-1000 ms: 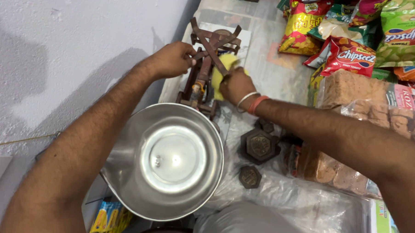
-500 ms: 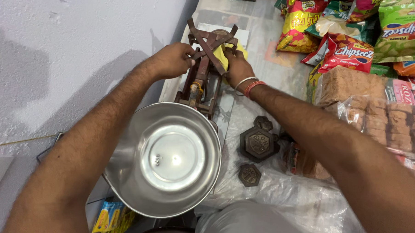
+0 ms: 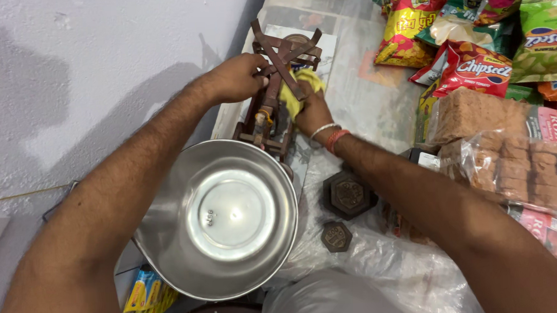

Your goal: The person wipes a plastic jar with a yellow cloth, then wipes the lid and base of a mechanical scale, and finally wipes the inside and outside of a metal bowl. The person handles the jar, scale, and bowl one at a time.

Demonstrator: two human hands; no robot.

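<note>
A brown metal balance scale (image 3: 275, 98) stands on the counter beside the white wall. Its steel pan (image 3: 222, 217) sits at the near end, empty and shiny. My left hand (image 3: 238, 76) grips the scale's frame near the far cross-shaped pan holder (image 3: 287, 46). My right hand (image 3: 311, 106) presses a yellow cloth (image 3: 301, 88) against the scale's beam. A white and an orange band circle my right wrist.
Two dark hexagonal iron weights (image 3: 348, 194) (image 3: 335, 236) lie on clear plastic sheeting (image 3: 381, 264) right of the pan. Bright snack packets (image 3: 479, 66) and bagged rusks (image 3: 513, 154) crowd the right side. A white wall (image 3: 72, 89) borders the left.
My right hand with the yellow cloth has shifted slightly along the scale's beam. My left hand stays on the frame.
</note>
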